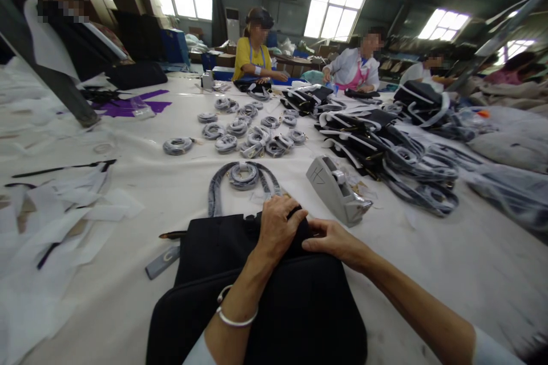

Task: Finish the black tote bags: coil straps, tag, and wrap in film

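Observation:
A black fabric bag [257,296] lies on the white table in front of me. My left hand [278,228] grips the bag's far top edge with its fingers curled over the fabric; a silver bangle sits on that wrist. My right hand [338,242] rests beside it on the same edge, fingers pinched against the black fabric. A grey strap [214,194] loops out from the bag's far side, with a coiled strap bundle [242,175] inside the loop.
A grey tape dispenser [336,191] stands right of my hands. Several coiled straps [252,134] lie mid-table, black bags with white trim [368,137] at right, paper scraps [64,217] at left. Other people work at the far end [252,60].

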Tool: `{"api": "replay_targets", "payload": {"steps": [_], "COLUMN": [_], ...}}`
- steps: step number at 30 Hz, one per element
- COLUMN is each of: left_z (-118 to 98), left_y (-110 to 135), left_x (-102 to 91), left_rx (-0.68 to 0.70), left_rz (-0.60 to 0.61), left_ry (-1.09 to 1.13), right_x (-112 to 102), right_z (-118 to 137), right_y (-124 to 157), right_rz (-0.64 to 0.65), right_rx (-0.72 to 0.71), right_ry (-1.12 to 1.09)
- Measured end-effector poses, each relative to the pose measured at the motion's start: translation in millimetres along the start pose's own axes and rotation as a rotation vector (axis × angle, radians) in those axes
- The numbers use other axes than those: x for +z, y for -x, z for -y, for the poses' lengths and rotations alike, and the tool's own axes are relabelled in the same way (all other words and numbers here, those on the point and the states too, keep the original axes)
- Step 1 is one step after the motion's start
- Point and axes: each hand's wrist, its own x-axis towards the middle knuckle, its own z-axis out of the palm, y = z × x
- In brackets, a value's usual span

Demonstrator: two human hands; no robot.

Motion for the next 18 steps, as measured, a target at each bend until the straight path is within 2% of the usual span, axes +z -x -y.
{"api": "replay_targets", "payload": {"steps": [3,6,9,12,14,18], "left_z": [2.3,7.7,12.1,14.3,14.8,12.8], "left_y": [0.6,1.5,3.0,4.3,4.2,0.8], "left_x": [3.5,10.6,17.0,20.7,21.5,19.3], "left_rx": [-0.024,-0.088,-0.090,-0.071,-0.070,-0.071], "left_rz": [0.046,0.171,0.198,0.173,0.162,0.160], "left_ry": [-0.086,-0.245,-0.347,-0.374,-0.371,-0.347], "right_x": [-1.5,-8.4,-15.7,-16.4,-12.7,-4.4], "right_z": [-2.5,-12.7,-28.4,-45.0,-54.1,-66.2], "right_y": [-2.4,5.1,30.5,65.9,83.8,88.2], "right_rz": [-0.017,-0.165,-0.291,-0.250,-0.202,-0.174], "right_rx": [0.008,0.023,0.133,0.299,0.340,0.335], "right_ry": [0.036,0.000,0.019,0.102,0.135,0.135]}}
